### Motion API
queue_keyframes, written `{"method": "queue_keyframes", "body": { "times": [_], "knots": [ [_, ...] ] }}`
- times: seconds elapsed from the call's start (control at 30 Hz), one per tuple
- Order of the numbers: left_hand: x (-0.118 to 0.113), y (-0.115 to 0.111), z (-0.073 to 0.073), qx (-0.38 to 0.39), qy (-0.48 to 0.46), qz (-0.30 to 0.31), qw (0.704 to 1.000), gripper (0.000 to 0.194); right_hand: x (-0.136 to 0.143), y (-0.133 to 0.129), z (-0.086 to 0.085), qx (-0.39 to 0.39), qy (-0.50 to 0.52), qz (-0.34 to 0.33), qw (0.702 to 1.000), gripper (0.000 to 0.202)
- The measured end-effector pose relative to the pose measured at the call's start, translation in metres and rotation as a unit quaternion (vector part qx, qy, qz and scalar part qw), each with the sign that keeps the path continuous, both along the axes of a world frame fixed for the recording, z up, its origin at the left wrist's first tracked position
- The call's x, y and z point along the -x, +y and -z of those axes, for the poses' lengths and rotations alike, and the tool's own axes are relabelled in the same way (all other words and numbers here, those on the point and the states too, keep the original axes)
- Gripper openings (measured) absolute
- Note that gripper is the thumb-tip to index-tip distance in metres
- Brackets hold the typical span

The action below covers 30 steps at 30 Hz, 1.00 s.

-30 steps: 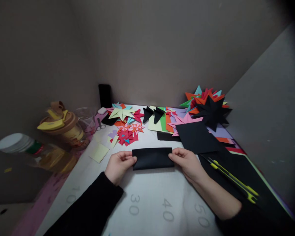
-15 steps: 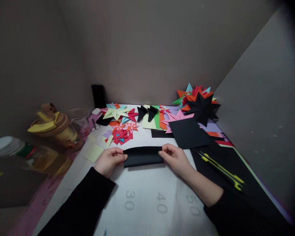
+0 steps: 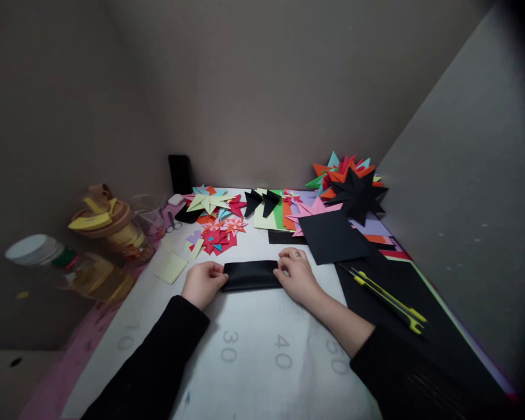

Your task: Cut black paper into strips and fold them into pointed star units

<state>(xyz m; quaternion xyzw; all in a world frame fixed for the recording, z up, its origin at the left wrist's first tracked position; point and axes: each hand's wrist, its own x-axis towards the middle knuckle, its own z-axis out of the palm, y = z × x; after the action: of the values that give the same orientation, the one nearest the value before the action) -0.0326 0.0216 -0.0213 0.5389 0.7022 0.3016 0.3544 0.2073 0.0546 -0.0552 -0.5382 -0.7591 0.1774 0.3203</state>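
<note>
The left hand [image 3: 204, 284] is closed in a pinch, thumb in front, on the left end of the folded black paper [image 3: 251, 276]; the right hand [image 3: 298, 277] has its thumb and fingers drawn together at the opposite end. The paper lies between them, its long axis running crosswise from hand to hand, so neither is clearly nearer. Under it is the white mat [image 3: 254, 388]. Outward from the right hand, beyond and to its right, lies a black square sheet [image 3: 332, 236], with the yellow cutter [image 3: 389, 300] farther right; a pale yellow square [image 3: 170, 267] lies beyond the left hand, to its left. Compared with half a second ago, the hands are slightly closer together, and the paper's far edge, bowed then, looks straighter.
</note>
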Motion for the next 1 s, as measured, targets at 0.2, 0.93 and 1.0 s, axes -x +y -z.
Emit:
{"method": "queue_keyframes", "body": {
  "times": [0.2,0.93,1.0],
  "knots": [
    [-0.006,0.004,-0.004,-0.004,0.112,0.014,0.994,0.004,0.002,0.000,0.000,0.023,-0.047,0.026,0.998,0.013],
    [-0.029,0.039,-0.026,0.035,0.308,0.381,0.871,0.037,0.036,-0.030,-0.012,-0.046,-0.161,-0.175,0.970,0.031],
    [-0.032,0.039,-0.029,0.047,0.311,0.377,0.871,0.033,0.040,-0.040,-0.010,-0.066,-0.169,-0.204,0.962,0.030]
  ]
}}
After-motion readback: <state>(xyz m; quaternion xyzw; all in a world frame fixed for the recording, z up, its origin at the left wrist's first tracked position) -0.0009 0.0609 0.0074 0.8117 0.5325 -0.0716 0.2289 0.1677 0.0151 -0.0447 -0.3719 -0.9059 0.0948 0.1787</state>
